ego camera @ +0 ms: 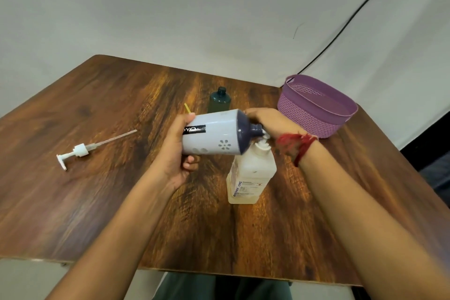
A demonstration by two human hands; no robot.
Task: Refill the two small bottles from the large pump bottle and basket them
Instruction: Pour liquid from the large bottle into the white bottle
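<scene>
Left hand [175, 153]: fingers and thumb wrapped round the base of the lavender bottle [214, 134], which is held on its side above the desk [97, 105]. Its dark neck points right, directly over the white top of the translucent bottle [250, 175].

Translucent bottle: upright on desk, pale liquid low inside.

Right hand [270, 120]: fingers curled at the lavender bottle's shoulder and neck. Cannot tell what it grips.

Green bottle [220, 101]: upright, uncapped, behind.

Purple basket [314, 114]: far right.

Detached pump [80, 150]: lying at left.
</scene>
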